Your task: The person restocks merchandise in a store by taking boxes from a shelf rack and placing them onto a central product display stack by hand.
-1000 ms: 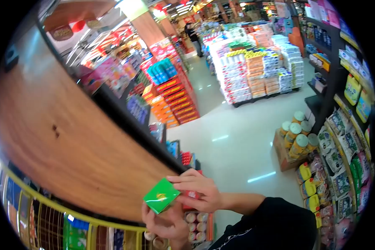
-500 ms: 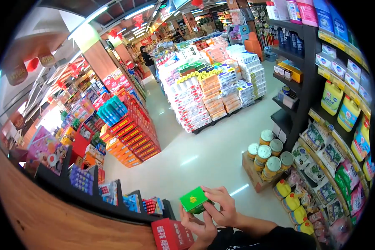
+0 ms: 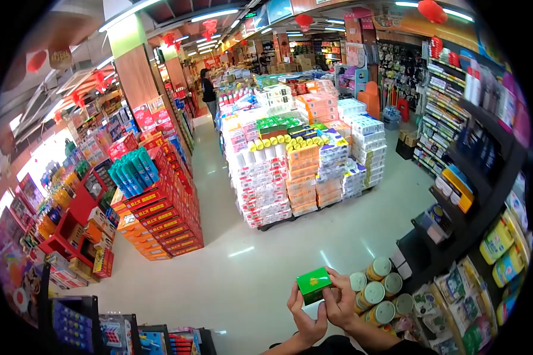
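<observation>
A small green box [image 3: 314,281] with a yellow mark on its top is held in front of me, low in the head view. My left hand [image 3: 305,319] grips its left side and lower edge. On the right side, my right hand [image 3: 341,300] has fingers and thumb closed on the box. The box is slightly tilted, its top face turned up toward me. Its underside is hidden.
Stacked packs of tissue [image 3: 260,189] stand on a low pallet ahead. Left of the aisle rises a pile of red cartons [image 3: 175,222] topped with teal bottles [image 3: 133,171]. Lidded tins [image 3: 373,293] and a dark shelf [image 3: 474,160] are on the right. A person [image 3: 208,92] stands far back.
The view has swung to the right and lifted, with the tissue stack now more central. Both hands have kept the green box, which now appears further right, close beside the tins in the picture.
</observation>
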`<action>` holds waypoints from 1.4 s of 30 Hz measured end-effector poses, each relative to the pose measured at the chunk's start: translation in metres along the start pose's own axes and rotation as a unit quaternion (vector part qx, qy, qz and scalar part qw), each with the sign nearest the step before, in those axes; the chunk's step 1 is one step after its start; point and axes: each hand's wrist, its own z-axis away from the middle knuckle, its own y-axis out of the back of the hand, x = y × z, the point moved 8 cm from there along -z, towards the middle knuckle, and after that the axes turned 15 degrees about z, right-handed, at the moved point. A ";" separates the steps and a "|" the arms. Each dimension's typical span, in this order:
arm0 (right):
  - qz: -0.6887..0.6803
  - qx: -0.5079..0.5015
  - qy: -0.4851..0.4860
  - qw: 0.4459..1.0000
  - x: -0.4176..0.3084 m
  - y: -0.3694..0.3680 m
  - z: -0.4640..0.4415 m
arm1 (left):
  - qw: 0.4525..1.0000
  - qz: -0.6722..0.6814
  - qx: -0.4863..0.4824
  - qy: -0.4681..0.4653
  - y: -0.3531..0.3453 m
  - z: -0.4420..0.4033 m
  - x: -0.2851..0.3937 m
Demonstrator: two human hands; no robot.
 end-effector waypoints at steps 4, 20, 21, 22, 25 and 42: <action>-0.026 -0.014 -0.074 0.997 0.058 -0.044 -0.038 | 0.999 -0.021 0.008 0.027 -0.006 -0.046 -0.066; -0.145 -0.014 -0.160 0.976 0.343 -0.189 -0.293 | 0.979 -0.158 -0.090 0.089 -0.088 -0.299 -0.347; -0.147 -0.019 -0.157 0.976 0.358 -0.195 -0.308 | 0.980 -0.152 -0.097 0.089 -0.093 -0.312 -0.361; -0.169 -0.014 -0.173 0.970 0.374 -0.201 -0.322 | 0.974 -0.174 -0.113 0.089 -0.103 -0.326 -0.374; -0.193 -0.033 -0.238 0.951 0.420 -0.214 -0.358 | 0.972 -0.077 -0.103 0.195 -0.115 -0.354 -0.435; -0.123 -0.166 -0.320 0.925 0.683 -0.290 -0.569 | 0.923 0.200 -0.041 0.326 -0.247 -0.567 -0.754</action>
